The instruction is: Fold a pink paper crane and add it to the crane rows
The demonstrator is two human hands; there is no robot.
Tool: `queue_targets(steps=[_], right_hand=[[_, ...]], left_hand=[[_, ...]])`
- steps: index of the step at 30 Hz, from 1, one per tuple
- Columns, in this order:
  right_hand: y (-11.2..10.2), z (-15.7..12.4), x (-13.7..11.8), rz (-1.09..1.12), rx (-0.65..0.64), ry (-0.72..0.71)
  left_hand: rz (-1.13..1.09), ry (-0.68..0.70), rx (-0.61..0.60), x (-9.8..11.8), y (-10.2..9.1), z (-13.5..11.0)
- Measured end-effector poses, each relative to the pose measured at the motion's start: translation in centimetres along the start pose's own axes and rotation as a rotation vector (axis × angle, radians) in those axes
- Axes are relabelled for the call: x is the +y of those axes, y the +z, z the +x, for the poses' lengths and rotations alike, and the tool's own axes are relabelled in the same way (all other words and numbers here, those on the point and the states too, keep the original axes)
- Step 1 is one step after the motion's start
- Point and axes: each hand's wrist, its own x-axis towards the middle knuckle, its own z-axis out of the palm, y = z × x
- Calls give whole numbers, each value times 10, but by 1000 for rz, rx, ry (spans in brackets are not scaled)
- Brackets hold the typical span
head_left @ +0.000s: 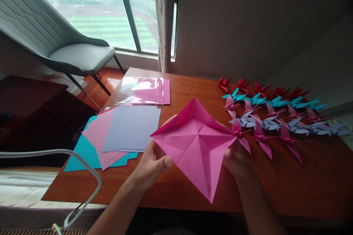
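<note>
- Pink paper sheet [190, 147]: centre of frame, above the table [168, 192], open as a creased diamond; folds meet near its middle.
- Long axis: top corner to bottom corner, the bottom one leaning slightly right.
- Left hand [153, 159]: at the sheet's left side, thumb along the lower-left edge, other fingers behind the paper.
- Right hand [238, 158]: at the right corner, thumb by the right edge, supporting that side.
- Key relation: the sheet spans the gap between the hands; its crease centre lies about midway between the thumbs, while the bottom corner hangs free below both, nearer the right.
- Finger state: both hands closed around the side corners; the fingers behind are hidden, so exact contact is uncertain.
- Surroundings: lilac sheets [131, 128] left of centre; folded pink birds [261, 138] at right.
</note>
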Motion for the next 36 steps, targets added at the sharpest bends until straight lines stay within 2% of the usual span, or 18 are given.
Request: queue_targets(steps=[5, 11, 17, 21, 27, 36], right_hand=[[3, 0, -1, -4, -24, 0], [13, -3, -8, -89, 26, 40], [9, 0, -4, -132, 3, 39], [1, 4, 1, -172, -40, 0], [-7, 3, 4, -209, 4, -23], [-12, 3, 13, -86, 49, -49]], left_hand=[[34, 35, -65, -2, -3, 1], [111, 120, -21, -16, -14, 7], [249, 273, -81, -7, -4, 11], [249, 264, -186, -4, 0, 10], [179, 235, -307, -9, -4, 7], [235, 181, -380, -4, -8, 2]])
